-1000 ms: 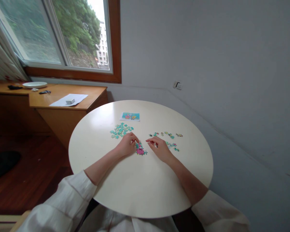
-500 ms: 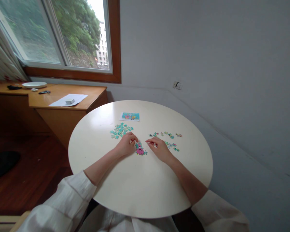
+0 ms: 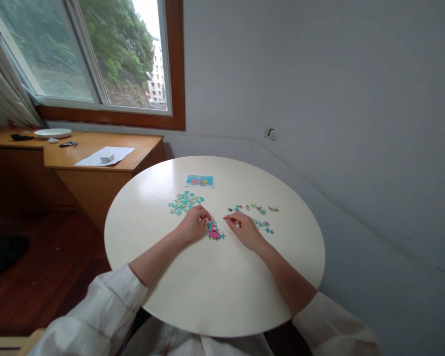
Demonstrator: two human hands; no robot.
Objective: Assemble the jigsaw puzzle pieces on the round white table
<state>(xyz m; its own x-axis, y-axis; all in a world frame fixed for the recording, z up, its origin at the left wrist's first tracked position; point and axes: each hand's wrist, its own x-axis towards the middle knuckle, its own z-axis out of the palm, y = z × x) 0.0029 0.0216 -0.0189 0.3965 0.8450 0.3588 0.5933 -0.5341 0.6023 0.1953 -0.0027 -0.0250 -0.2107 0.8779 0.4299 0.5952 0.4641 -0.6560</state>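
A partly joined jigsaw puzzle (image 3: 214, 233), with a pink figure on teal, lies on the round white table between my hands. My left hand (image 3: 193, 222) rests at its upper left edge, fingers curled together in a pinch. Just to the right of the puzzle is my right hand (image 3: 243, 228), thumb and forefinger pressed together. Whatever either pinch holds is too small to make out. Beyond my left hand is a heap of teal puzzle pieces (image 3: 185, 201). Small groups of mixed puzzle pieces (image 3: 260, 209) lie past my right hand, some partly hidden by it.
A picture card (image 3: 199, 181) with the cartoon scene lies toward the far side of the round table (image 3: 207, 291). At the back left, a wooden desk (image 3: 144, 148) bears a paper sheet (image 3: 122, 155), a small white box (image 3: 106, 158) and a white plate (image 3: 53, 133).
The whole view has shifted slightly. Both hands stay at nearly the same places beside the puzzle, their fingers still pinched. The loose pieces lie as before.
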